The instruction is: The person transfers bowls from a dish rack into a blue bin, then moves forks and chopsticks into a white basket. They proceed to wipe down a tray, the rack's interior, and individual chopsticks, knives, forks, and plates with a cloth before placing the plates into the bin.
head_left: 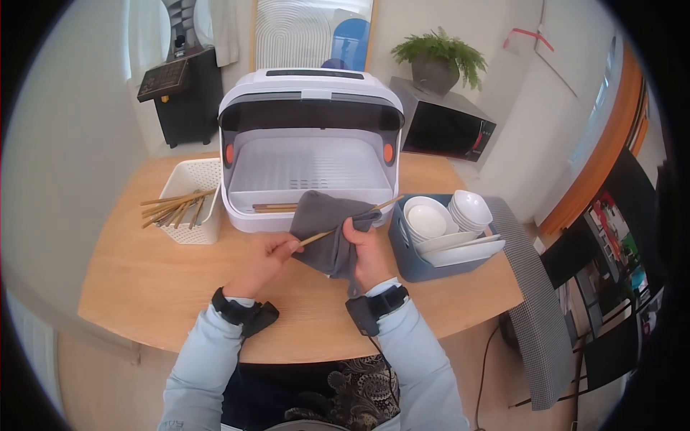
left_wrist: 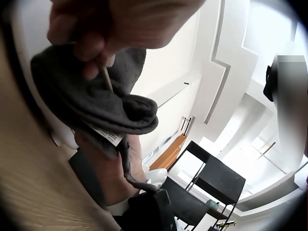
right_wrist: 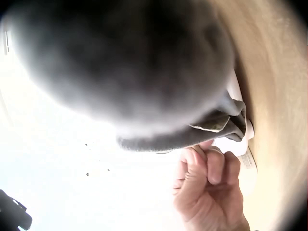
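My left hand (head_left: 260,260) pinches one end of a wooden chopstick (head_left: 315,238), which slants up to the right. A dark grey cloth (head_left: 318,215) is wrapped about the chopstick's middle, and its far end pokes out past the cloth. My right hand (head_left: 369,257) grips the cloth round the stick, thumb on top. In the left wrist view the cloth (left_wrist: 82,96) hangs in folds with a white label showing. Cloth fills much of the right wrist view, blurred, with the left hand (right_wrist: 211,187) below it.
A white dish cabinet (head_left: 316,215) with its lid raised stands behind the hands, a few chopsticks (head_left: 275,208) in its front. At left, a white basket (head_left: 194,235) holds several chopsticks (head_left: 172,208). At right, a blue-grey bin (head_left: 410,262) holds white bowls (head_left: 429,220) and plates.
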`<action>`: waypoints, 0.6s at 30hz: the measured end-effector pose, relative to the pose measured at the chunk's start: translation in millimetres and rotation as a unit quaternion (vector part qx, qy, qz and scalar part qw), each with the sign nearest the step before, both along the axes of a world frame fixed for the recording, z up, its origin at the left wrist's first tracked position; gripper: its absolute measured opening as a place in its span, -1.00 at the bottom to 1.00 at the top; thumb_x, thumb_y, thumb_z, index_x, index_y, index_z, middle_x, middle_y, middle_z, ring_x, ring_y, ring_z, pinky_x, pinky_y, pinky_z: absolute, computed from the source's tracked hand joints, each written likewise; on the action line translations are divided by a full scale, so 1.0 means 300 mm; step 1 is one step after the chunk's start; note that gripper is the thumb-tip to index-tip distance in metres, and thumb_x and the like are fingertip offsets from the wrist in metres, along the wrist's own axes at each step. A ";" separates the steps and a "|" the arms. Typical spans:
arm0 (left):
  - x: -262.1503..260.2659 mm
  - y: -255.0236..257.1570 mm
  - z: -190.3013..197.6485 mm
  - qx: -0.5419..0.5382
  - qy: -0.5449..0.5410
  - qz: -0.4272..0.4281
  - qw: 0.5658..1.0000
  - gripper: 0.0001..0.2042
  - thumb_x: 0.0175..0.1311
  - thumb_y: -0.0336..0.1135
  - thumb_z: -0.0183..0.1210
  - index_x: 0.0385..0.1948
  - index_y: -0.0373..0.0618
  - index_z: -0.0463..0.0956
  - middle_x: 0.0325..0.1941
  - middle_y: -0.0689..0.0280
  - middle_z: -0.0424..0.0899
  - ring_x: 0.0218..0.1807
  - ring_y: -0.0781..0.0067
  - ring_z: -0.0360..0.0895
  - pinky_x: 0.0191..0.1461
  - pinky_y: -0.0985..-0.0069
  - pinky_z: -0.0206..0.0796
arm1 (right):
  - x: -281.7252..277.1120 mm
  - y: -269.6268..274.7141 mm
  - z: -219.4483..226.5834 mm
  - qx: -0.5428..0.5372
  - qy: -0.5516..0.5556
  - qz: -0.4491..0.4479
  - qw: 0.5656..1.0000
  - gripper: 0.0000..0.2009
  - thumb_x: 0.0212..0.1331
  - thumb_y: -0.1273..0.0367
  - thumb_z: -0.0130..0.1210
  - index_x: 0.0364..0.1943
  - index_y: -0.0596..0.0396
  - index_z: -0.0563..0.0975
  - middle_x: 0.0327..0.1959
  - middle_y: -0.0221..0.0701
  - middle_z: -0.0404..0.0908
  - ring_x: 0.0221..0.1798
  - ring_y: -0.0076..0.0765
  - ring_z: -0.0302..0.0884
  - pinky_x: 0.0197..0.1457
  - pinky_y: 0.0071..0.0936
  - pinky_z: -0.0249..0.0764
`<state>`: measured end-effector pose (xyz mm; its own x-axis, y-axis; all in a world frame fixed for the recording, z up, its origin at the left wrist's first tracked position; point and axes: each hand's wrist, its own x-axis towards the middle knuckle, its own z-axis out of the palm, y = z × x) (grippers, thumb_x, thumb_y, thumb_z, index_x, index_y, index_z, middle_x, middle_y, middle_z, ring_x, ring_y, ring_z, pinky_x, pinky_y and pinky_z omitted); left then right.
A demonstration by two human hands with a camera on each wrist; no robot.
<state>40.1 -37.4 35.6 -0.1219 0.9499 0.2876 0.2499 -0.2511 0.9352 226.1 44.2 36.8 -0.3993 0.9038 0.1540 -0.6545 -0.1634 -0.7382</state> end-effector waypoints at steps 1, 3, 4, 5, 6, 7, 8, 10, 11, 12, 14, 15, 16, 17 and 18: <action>-0.029 -0.001 0.009 -0.029 -0.014 -0.013 0.999 -0.82 0.27 -0.40 0.12 -0.43 -0.31 0.63 -0.63 0.41 0.49 -0.51 0.67 0.30 -0.43 0.59 0.13 | 0.006 0.006 0.011 0.010 -0.004 -0.020 1.000 -0.69 0.27 0.33 0.17 0.02 0.19 0.49 -0.05 -0.42 0.59 0.00 -0.46 0.50 0.14 -0.47 0.42; -0.084 -0.008 0.027 -0.052 -0.050 -0.020 0.997 -0.82 0.28 -0.37 0.12 -0.43 -0.26 0.63 -0.65 0.49 0.41 -0.55 0.72 0.25 -0.48 0.67 0.05 | 0.036 0.028 0.014 0.000 0.013 -0.037 0.999 -0.67 0.28 0.32 0.15 0.06 0.19 0.47 -0.01 -0.41 0.58 0.02 -0.44 0.51 0.17 -0.45 0.41; -0.111 -0.006 0.027 -0.065 -0.073 -0.015 0.995 -0.82 0.29 -0.36 0.11 -0.43 -0.25 0.62 -0.65 0.50 0.40 -0.56 0.72 0.24 -0.49 0.67 0.04 | 0.048 0.048 0.007 -0.007 0.025 -0.055 0.998 -0.66 0.29 0.32 0.15 0.06 0.19 0.47 -0.01 -0.41 0.58 0.02 -0.43 0.51 0.17 -0.45 0.42; -0.138 -0.003 0.027 -0.078 -0.097 -0.008 0.992 -0.82 0.29 -0.35 0.11 -0.43 -0.24 0.62 -0.66 0.51 0.38 -0.57 0.72 0.22 -0.50 0.68 0.03 | 0.062 0.071 -0.003 -0.013 0.038 -0.072 0.997 -0.66 0.29 0.32 0.14 0.07 0.19 0.46 -0.01 -0.40 0.58 0.02 -0.43 0.51 0.16 -0.45 0.42; -0.160 0.004 0.023 -0.058 -0.104 -0.013 0.993 -0.83 0.31 -0.34 0.10 -0.41 -0.21 0.60 -0.67 0.53 0.35 -0.60 0.73 0.19 -0.53 0.70 0.01 | 0.085 0.095 -0.013 0.005 0.020 -0.062 0.998 -0.60 0.36 0.20 0.03 0.16 0.14 0.40 0.09 -0.38 0.53 0.12 -0.36 0.48 0.23 -0.38 0.40; -0.166 0.004 0.019 -0.061 -0.113 -0.019 0.992 -0.83 0.31 -0.33 0.10 -0.41 -0.22 0.60 -0.66 0.53 0.35 -0.59 0.73 0.19 -0.52 0.70 0.01 | 0.093 0.108 -0.025 0.005 0.028 -0.068 0.997 -0.60 0.36 0.20 0.04 0.16 0.13 0.39 0.09 -0.38 0.53 0.12 -0.36 0.48 0.23 -0.38 0.40; -0.168 0.003 0.020 -0.064 -0.122 -0.024 0.990 -0.82 0.32 -0.33 0.10 -0.41 -0.22 0.59 -0.65 0.52 0.36 -0.59 0.73 0.19 -0.52 0.70 0.01 | 0.095 0.113 -0.022 0.006 0.036 -0.074 0.997 -0.60 0.36 0.21 0.04 0.16 0.13 0.39 0.10 -0.38 0.52 0.12 -0.36 0.48 0.23 -0.38 0.39; -0.159 0.002 0.022 -0.075 -0.134 -0.029 0.988 -0.82 0.32 -0.32 0.10 -0.41 -0.21 0.59 -0.63 0.52 0.36 -0.58 0.73 0.19 -0.51 0.71 0.00 | 0.088 0.107 -0.018 0.005 0.042 -0.095 0.995 -0.59 0.35 0.21 0.05 0.17 0.12 0.38 0.11 -0.38 0.51 0.12 -0.36 0.48 0.25 -0.38 0.38; -0.137 0.002 0.016 -0.084 -0.136 -0.028 0.987 -0.82 0.33 -0.32 0.10 -0.41 -0.21 0.59 -0.62 0.53 0.36 -0.58 0.73 0.19 -0.51 0.71 0.00 | 0.080 0.102 -0.020 0.005 0.043 -0.090 0.995 -0.59 0.35 0.22 0.06 0.17 0.13 0.38 0.10 -0.38 0.52 0.11 -0.36 0.48 0.25 -0.38 0.37; -0.116 0.002 0.009 -0.092 -0.140 -0.026 0.986 -0.82 0.33 -0.31 0.10 -0.41 -0.21 0.59 -0.62 0.53 0.36 -0.58 0.73 0.19 -0.51 0.71 -0.01 | 0.073 0.097 -0.023 0.005 0.043 -0.085 0.995 -0.60 0.34 0.24 0.07 0.17 0.13 0.38 0.10 -0.38 0.52 0.11 -0.37 0.48 0.25 -0.38 0.37; -0.093 0.005 0.001 -0.107 -0.143 -0.048 0.983 -0.82 0.34 -0.32 0.09 -0.41 -0.20 0.58 -0.61 0.52 0.37 -0.56 0.73 0.20 -0.50 0.72 0.00 | 0.048 0.070 -0.021 0.000 0.026 -0.063 0.998 -0.64 0.31 0.29 0.11 0.12 0.15 0.42 0.04 -0.40 0.54 0.06 -0.40 0.50 0.21 -0.42 0.39; -0.082 0.008 -0.001 -0.114 -0.145 -0.059 0.981 -0.82 0.34 -0.32 0.08 -0.41 -0.19 0.58 -0.60 0.52 0.37 -0.55 0.74 0.20 -0.49 0.73 0.00 | 0.029 0.036 -0.007 -0.003 0.007 -0.046 0.999 -0.67 0.29 0.33 0.13 0.07 0.17 0.45 -0.01 -0.41 0.56 0.01 -0.43 0.51 0.16 -0.45 0.42; -0.067 0.012 -0.003 -0.117 -0.151 -0.064 0.980 -0.81 0.36 -0.33 0.07 -0.40 -0.21 0.57 -0.62 0.53 0.33 -0.57 0.73 0.15 -0.51 0.72 -0.03 | 0.010 0.012 -0.003 -0.007 -0.011 -0.029 0.999 -0.71 0.27 0.36 0.16 0.02 0.18 0.48 -0.06 -0.42 0.58 -0.03 -0.46 0.52 0.12 -0.49 0.44; -0.051 0.015 -0.006 -0.121 -0.156 -0.069 0.978 -0.81 0.38 -0.34 0.05 -0.39 -0.23 0.56 -0.63 0.53 0.28 -0.59 0.73 0.11 -0.52 0.70 -0.06 | -0.012 -0.001 -0.011 -0.009 -0.006 -0.006 1.000 -0.71 0.27 0.37 0.17 0.01 0.18 0.49 -0.07 -0.42 0.58 -0.04 -0.46 0.53 0.11 -0.49 0.45; -0.040 0.018 -0.007 -0.125 -0.162 -0.074 0.976 -0.81 0.39 -0.35 0.04 -0.38 -0.25 0.55 -0.65 0.54 0.24 -0.61 0.72 0.06 -0.53 0.69 -0.09 | -0.034 -0.014 -0.019 -0.010 0.000 0.017 1.000 -0.71 0.26 0.37 0.17 0.01 0.19 0.49 -0.08 -0.42 0.59 -0.05 -0.46 0.53 0.09 -0.50 0.45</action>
<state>28.1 -32.0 33.5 -0.0239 0.9996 0.0142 -0.0908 -0.0163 0.9957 215.9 39.9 31.1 -0.4302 0.8924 0.1360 -0.6476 -0.2001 -0.7352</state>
